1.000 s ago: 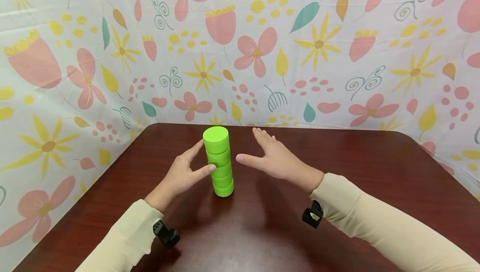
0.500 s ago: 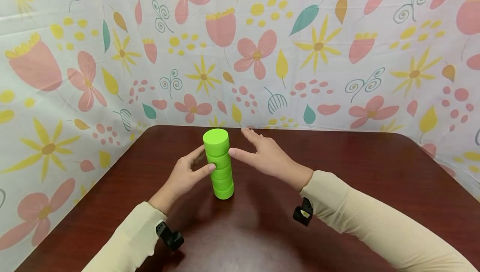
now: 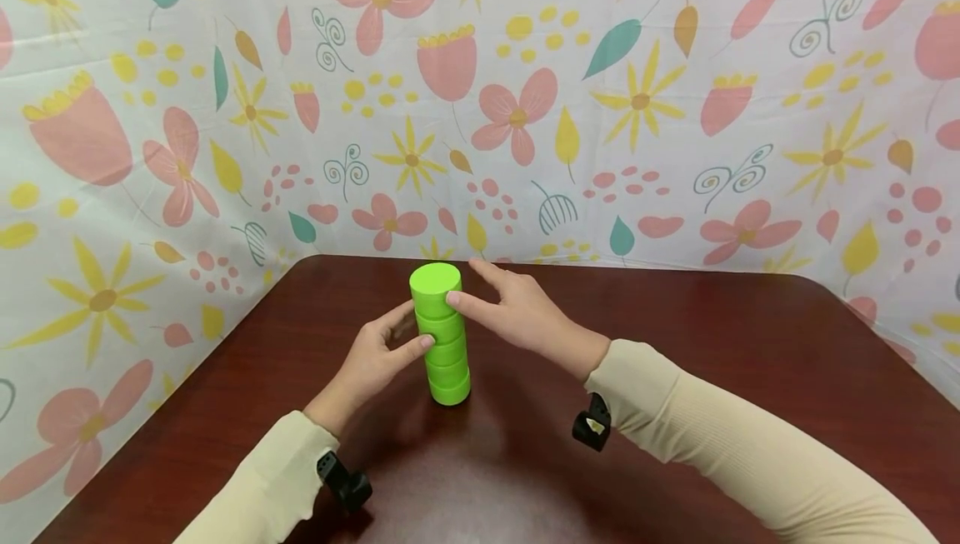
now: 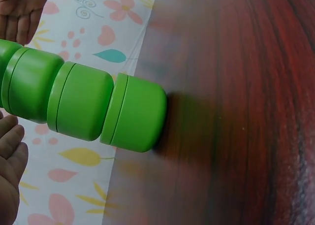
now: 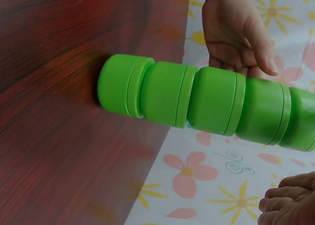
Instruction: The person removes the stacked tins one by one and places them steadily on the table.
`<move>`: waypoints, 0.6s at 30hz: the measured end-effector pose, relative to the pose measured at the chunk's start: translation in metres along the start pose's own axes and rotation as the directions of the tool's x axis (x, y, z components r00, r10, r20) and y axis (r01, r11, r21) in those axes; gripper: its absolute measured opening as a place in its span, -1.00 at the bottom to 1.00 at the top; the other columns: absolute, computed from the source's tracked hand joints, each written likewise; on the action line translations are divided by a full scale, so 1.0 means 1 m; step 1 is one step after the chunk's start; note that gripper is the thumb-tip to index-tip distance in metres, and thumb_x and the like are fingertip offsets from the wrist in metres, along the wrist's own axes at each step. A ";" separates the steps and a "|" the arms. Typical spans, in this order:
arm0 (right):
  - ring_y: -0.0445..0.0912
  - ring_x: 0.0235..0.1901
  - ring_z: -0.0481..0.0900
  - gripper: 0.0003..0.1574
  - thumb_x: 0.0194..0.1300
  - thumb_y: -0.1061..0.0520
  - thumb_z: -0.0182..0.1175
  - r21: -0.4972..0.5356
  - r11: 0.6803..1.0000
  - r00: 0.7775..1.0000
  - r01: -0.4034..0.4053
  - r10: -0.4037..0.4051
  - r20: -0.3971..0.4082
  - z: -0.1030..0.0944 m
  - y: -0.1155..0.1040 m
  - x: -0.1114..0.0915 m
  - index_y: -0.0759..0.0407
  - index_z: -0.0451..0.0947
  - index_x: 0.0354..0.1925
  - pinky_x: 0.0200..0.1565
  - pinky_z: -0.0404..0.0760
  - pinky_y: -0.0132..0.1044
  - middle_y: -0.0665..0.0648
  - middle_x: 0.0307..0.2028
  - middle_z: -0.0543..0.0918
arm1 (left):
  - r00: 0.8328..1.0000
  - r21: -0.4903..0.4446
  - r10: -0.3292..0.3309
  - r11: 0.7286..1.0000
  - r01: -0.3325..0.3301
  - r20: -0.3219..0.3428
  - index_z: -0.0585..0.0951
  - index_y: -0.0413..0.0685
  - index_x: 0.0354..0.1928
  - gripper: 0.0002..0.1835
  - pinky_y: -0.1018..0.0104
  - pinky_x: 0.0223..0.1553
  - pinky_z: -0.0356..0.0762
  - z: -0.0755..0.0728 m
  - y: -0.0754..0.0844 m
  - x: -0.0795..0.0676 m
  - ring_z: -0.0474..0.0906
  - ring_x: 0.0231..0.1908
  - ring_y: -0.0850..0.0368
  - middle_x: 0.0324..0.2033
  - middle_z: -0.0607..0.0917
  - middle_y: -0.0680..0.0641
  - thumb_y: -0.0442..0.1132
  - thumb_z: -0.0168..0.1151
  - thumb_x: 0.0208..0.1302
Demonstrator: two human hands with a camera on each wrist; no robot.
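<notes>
A tall stack of several bright green, round, lidded jars [image 3: 444,340] stands upright on the dark wooden table. My left hand [image 3: 372,361] is around its left side, with the thumb in front of the middle jars and the relaxed fingers partly hidden behind. From the right, my right hand [image 3: 521,315] reaches to the top jar, its thumb overlapping that jar and its fingers extended behind. The right wrist view has the left hand [image 5: 231,33] loosely cupped beside the stack and the right hand [image 5: 290,200] on the other side. Neither hand visibly grips a jar.
The brown, glossy tabletop [image 3: 675,377] stretches around the stack. A white cloth with a flower and leaf print [image 3: 570,111] hangs behind and to the left of the table. Small black cameras are strapped at both wrists, below the beige sleeves [image 3: 720,419].
My right hand has moved left, from apart from the stack to right at its top jar. The left hand stays at the stack's side, and the stack stands in place.
</notes>
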State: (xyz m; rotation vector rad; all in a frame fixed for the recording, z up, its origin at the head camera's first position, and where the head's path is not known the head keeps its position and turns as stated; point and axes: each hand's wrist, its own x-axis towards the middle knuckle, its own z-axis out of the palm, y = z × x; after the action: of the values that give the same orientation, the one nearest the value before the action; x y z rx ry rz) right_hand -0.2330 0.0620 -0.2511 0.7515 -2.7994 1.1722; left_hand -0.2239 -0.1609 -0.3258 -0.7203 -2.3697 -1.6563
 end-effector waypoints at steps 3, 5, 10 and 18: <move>-0.02 0.34 0.16 -0.05 0.23 -0.38 0.01 0.012 1.000 1.000 0.016 -0.016 -0.006 0.001 -0.002 0.002 0.05 0.08 0.40 0.26 0.25 -0.01 0.09 0.35 0.21 | 1.000 -0.003 0.002 1.000 -0.002 -0.008 0.32 -0.14 0.30 -0.41 0.05 0.08 0.45 0.000 0.001 0.000 0.41 0.18 -0.05 0.18 0.48 -0.17 -0.25 0.22 0.23; -0.03 0.33 0.17 -0.07 0.24 -0.37 0.01 0.014 1.000 1.000 0.028 -0.028 -0.013 0.001 -0.004 0.003 0.04 0.09 0.40 0.26 0.26 -0.01 0.08 0.35 0.22 | 1.000 -0.010 0.005 1.000 -0.005 -0.011 0.33 -0.14 0.30 -0.41 0.09 0.06 0.47 0.001 0.001 0.001 0.43 0.17 -0.05 0.17 0.49 -0.18 -0.25 0.22 0.23; -0.02 0.32 0.21 -0.12 0.25 -0.34 0.02 0.032 0.998 0.998 0.052 -0.051 -0.021 0.003 -0.007 0.005 0.02 0.13 0.39 0.23 0.29 0.00 0.07 0.34 0.25 | 1.000 -0.020 0.015 1.000 -0.015 -0.015 0.34 -0.14 0.29 -0.43 0.18 0.02 0.51 0.003 0.001 0.002 0.45 0.14 -0.05 0.15 0.51 -0.19 -0.26 0.22 0.24; -0.08 0.30 0.24 -0.19 0.26 -0.29 0.05 0.043 0.995 0.995 0.095 -0.094 -0.035 0.007 -0.011 0.006 -0.02 0.18 0.37 0.21 0.33 -0.03 0.01 0.31 0.31 | 0.999 -0.038 0.041 0.998 -0.042 -0.017 0.37 -0.13 0.27 -0.46 0.26 -0.01 0.53 0.005 -0.003 0.002 0.48 0.11 -0.05 0.12 0.54 -0.19 -0.27 0.21 0.24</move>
State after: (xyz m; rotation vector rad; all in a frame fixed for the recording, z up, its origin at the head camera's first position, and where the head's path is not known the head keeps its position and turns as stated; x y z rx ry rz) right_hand -0.2328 0.0479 -0.2478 0.8498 -2.6871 1.2232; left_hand -0.2263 -0.1561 -0.3292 -0.7548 -2.3020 -1.6892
